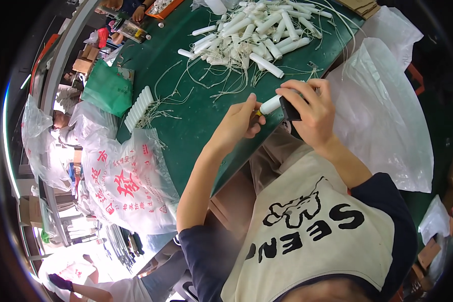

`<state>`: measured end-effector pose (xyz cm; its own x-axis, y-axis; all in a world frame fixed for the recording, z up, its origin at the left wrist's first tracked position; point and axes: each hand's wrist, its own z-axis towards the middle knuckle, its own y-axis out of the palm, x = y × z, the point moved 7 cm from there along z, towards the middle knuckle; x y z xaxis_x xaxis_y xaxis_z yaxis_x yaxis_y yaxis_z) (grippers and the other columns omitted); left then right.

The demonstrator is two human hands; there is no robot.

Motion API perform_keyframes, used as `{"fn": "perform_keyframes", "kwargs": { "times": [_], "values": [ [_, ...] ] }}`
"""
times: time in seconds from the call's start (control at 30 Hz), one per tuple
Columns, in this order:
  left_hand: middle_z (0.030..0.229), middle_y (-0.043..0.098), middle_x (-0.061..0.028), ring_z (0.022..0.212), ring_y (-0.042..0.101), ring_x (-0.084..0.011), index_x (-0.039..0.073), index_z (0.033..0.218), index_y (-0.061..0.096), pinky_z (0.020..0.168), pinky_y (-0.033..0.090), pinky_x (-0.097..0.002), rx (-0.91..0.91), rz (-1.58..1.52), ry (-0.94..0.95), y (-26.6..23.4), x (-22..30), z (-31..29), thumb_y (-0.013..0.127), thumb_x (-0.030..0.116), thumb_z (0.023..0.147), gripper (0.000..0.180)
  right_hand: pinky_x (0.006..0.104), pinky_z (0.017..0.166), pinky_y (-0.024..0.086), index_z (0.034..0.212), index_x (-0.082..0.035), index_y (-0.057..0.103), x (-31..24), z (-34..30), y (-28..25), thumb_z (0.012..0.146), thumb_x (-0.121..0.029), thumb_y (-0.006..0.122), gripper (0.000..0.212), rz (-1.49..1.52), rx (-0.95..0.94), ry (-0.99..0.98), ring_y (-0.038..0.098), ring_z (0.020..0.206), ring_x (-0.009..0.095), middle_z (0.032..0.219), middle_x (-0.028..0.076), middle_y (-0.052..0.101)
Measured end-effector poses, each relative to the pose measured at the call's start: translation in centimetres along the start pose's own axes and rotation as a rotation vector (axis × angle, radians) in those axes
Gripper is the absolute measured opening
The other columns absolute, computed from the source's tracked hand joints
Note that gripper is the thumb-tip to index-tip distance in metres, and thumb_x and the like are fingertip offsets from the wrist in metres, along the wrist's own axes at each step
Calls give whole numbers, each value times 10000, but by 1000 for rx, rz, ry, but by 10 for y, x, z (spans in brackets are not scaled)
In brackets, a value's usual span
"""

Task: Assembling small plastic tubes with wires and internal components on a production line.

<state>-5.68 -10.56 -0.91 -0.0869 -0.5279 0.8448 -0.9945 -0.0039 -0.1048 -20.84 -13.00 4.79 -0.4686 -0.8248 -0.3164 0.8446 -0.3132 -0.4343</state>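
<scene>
Close to the green table's front edge, my two hands meet at a white plastic tube (271, 105). My right hand (311, 108) is closed around its upper right end, along with a black blocky piece (290, 108) under the fingers. At the tube's lower left end my left hand (240, 122) is closed in a pinch, with a small yellow bit (258, 113) showing between thumb and fingers. What that yellow bit belongs to is mostly hidden. Beyond my hands lies a large heap of similar white tubes (267, 30) with thin, tangled wires.
A neat row of white tubes (138, 108) with wires lies left on the green table (186, 136). Beside it are a green bag (107, 90) and a white plastic bag with red print (126, 186). Clear plastic bags (382, 116) hang at the right. Other people are nearby.
</scene>
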Motion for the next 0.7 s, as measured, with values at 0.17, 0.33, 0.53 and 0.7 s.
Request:
{"fn": "perform_keyframes", "kwargs": {
  "times": [0.17,0.33,0.53,0.7],
  "values": [
    [691,504,14,554,427,-58,32,974,561,483,340,-185,1,-108,-56,13,1,5,280,469,942,521,299,624,438,884,-125,645,-12,-5,6,520,-23,661,379,27,-38,-38,479,783,227,921,-39,603],
    [665,446,28,549,400,-62,50,988,555,488,334,-193,-140,10,-45,10,-6,7,288,485,936,513,294,575,451,906,-91,643,-1,3,-15,523,-8,687,394,-53,-4,8,501,749,212,872,-4,619],
    [716,475,45,669,412,-24,19,1103,542,605,364,-176,7,48,568,4,20,-23,665,108,801,338,281,552,445,996,-52,602,0,0,-13,635,-52,755,392,222,-115,230,540,646,180,798,59,613],
    [914,602,-24,822,505,-49,4,1027,595,731,422,-200,58,-38,521,-10,21,-37,658,146,815,263,199,509,394,998,-57,545,-12,1,15,648,-65,772,416,549,-325,412,567,668,93,931,72,620]
  ]
}}
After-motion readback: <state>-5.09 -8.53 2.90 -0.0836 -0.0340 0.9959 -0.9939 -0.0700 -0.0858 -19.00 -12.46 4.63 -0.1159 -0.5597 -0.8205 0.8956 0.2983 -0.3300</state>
